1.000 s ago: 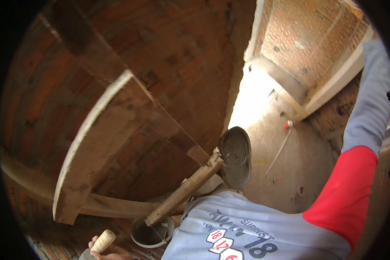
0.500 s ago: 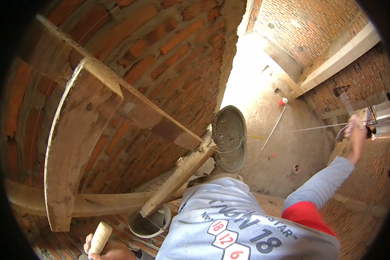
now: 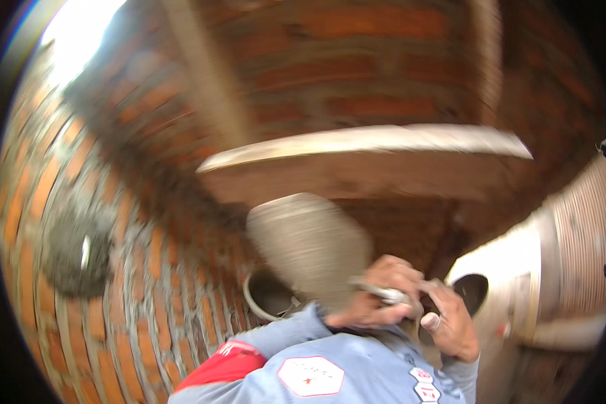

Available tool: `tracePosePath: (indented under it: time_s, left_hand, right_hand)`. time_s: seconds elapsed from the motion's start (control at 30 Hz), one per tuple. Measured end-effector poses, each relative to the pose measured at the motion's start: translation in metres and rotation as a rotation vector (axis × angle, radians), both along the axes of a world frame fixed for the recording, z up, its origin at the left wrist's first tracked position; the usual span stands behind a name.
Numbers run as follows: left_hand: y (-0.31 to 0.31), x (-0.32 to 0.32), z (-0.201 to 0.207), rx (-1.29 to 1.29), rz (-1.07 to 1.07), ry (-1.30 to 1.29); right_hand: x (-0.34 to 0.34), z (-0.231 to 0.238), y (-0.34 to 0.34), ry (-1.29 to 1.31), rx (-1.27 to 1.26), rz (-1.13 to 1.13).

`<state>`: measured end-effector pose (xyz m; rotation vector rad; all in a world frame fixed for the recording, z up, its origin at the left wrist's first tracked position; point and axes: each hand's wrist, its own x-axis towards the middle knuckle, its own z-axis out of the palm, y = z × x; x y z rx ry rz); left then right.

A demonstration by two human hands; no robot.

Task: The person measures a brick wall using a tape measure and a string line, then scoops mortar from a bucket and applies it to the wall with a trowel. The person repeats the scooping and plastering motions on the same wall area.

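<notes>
My left hand [image 3: 377,294] is closed around the handle of a trowel [image 3: 310,246]. The broad grey blade is smeared by motion and points up and to the left, in front of my chest. Close beside it on the right, my right hand [image 3: 453,324] has its fingers bent in toward the left hand. Whatever lies between those fingers, if anything, cannot be made out. A dark, wet patch of mortar [image 3: 81,256] with a bright glint shows on the brick wall at the left.
A bucket [image 3: 252,299] stands below the trowel blade. Ahead, a thick wooden board [image 3: 370,176] spans the view, with blurred timbers before a brick surface. A dark round pan [image 3: 477,291] sits right of my hands. The brick wall [image 3: 118,323] rises at the left.
The view has swung sharply round to the wall and board. My hands, wide apart before, are now together before my chest, and the trowel blade has come into view.
</notes>
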<state>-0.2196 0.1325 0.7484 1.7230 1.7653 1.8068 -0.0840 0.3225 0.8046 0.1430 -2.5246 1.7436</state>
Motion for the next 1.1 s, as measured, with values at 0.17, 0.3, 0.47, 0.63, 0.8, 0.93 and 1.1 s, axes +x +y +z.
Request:
tracePosePath:
  time_s: [0.17, 0.3, 0.47, 0.63, 0.8, 0.93, 1.1]
  left_hand:
    - [0.030, -0.006, 0.028, -0.001, -0.061, -0.014]
    - [0.023, -0.001, 0.037, -0.103, -0.084, -0.036]
    - [-0.021, -0.030, 0.044, -0.199, 0.125, 0.154]
    - [-0.057, -0.073, 0.120, 0.083, 0.692, 0.719]
    - [-0.044, -0.127, 0.161, 0.063, 0.828, 0.855]
    - [-0.023, -0.132, 0.148, -0.013, 0.993, 0.476]
    - [-0.021, -0.130, 0.152, -0.172, 1.042, 0.433]
  right_hand:
    - [-0.011, -0.056, -0.022, 0.053, -0.090, -0.198]
    - [0.007, -0.080, -0.024, 0.091, -0.468, -0.158]
    - [0.035, -0.065, -0.029, 0.233, -0.565, -0.638]
    - [0.105, -0.052, 0.012, -0.289, -0.357, -0.925]
    - [0.163, -0.006, 0.016, -0.924, 0.233, -0.844]
    - [0.161, 0.007, 0.010, -1.173, 0.496, -0.725]
    - [0.178, -0.052, 0.003, -1.184, 0.554, -0.755]
